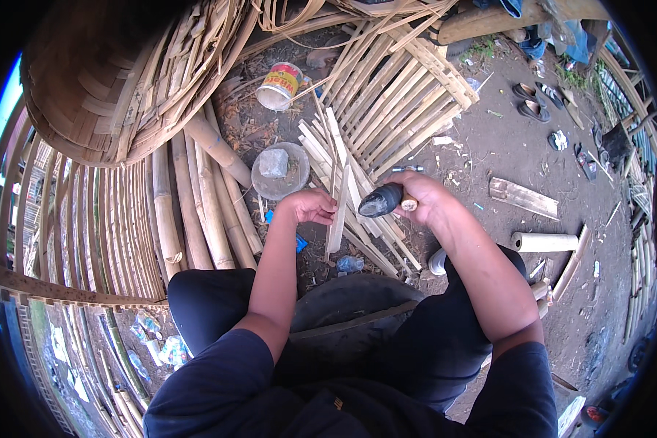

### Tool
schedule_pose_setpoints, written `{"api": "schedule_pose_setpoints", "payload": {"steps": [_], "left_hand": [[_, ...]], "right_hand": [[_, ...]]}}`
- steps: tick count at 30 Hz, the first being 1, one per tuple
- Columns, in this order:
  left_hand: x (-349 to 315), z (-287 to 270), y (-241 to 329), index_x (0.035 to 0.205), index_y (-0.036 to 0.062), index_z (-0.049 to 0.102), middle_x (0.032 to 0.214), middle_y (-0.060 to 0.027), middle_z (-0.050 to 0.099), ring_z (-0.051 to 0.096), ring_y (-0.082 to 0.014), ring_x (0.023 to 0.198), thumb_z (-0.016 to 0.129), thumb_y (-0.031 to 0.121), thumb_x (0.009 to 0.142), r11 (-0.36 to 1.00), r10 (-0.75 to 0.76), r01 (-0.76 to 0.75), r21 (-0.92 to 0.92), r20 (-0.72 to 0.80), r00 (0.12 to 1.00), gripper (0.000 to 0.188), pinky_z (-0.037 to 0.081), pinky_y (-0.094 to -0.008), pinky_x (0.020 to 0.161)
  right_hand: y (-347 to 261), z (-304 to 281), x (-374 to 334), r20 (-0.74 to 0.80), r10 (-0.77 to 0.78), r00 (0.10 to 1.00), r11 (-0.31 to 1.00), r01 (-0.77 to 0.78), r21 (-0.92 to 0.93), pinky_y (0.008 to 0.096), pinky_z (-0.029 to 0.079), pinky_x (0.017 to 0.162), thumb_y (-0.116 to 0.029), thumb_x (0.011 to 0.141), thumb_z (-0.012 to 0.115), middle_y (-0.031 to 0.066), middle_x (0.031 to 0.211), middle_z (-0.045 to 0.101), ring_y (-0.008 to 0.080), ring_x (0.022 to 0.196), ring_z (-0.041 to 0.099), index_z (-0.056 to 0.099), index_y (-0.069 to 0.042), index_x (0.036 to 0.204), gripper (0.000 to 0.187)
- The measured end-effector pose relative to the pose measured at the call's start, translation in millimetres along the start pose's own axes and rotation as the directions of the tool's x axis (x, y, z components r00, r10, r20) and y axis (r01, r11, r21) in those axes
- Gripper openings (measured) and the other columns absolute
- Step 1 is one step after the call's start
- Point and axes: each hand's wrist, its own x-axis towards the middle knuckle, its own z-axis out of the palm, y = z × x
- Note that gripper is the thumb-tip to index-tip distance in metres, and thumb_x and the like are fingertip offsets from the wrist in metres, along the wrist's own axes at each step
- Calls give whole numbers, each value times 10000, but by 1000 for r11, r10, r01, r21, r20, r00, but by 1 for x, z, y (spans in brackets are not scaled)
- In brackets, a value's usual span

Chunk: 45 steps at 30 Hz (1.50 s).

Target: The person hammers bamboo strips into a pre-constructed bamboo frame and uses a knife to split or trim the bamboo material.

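Note:
My left hand [313, 207] is closed on a pale, flat bamboo strip [340, 219], its fingertips at the strip's left edge. The strip stands nearly upright in the picture, over a pile of similar split bamboo strips [317, 151]. To the right, my right hand [425, 196] is wrapped round a tool with a black, rounded end [379, 200] and a round, pale wooden end [409, 204]. The palm hides the rest of this tool, so its kind cannot be made out. A gap separates the tool from the strip in my left hand.
A grey stone [273, 163] rests on a round lid [258, 180], beside bamboo poles [210, 212]. Beyond are a bucket [279, 85] and a slatted bamboo panel [409, 109]. Split bamboo [524, 198] and sandals [534, 111] lie rightward. A dark round tub [354, 296] sits between my knees.

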Motion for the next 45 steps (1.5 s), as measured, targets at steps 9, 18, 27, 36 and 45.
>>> {"api": "schedule_pose_setpoints", "payload": {"steps": [9,18,27,36,45], "left_hand": [[-25,-2,25,985,0,637,897,-55,659,646,-161,828,630,91,801,995,102,-97,33,-211,972,205,541,-329,779],[20,11,25,1006,12,538,889,-75,599,614,-181,781,652,44,783,997,79,-63,50,-428,900,253,570,-348,692],[33,22,55,1388,50,320,1107,-153,609,558,-209,1089,536,233,922,882,454,-431,192,-591,667,546,426,-371,921],[-74,117,122,1471,69,109,882,-146,678,669,-179,879,317,96,995,418,908,-740,527,-259,328,520,457,-302,893],[-143,195,145,1444,70,246,1239,-196,531,516,-275,1173,350,148,962,117,991,-715,689,-39,125,499,354,-391,1023]], "right_hand": [[2,-7,2,23,-2,1000,1000,2,24,291,539,581,-122,831,590,50,831,630,147,678,631,590,-111,939,109],[-3,-6,-1,19,18,1000,998,-19,55,316,545,642,-142,828,608,45,847,618,146,718,621,582,-129,959,134],[-9,0,14,29,6,1000,995,-9,95,336,558,625,-111,828,603,38,795,595,154,672,611,553,-128,939,123],[-16,8,19,-21,-32,999,984,35,172,381,556,541,-70,821,555,115,807,589,223,631,624,568,-66,900,80],[-4,26,37,35,-80,996,972,70,225,394,548,432,-58,823,558,141,748,588,255,562,633,555,-2,871,74]]}}
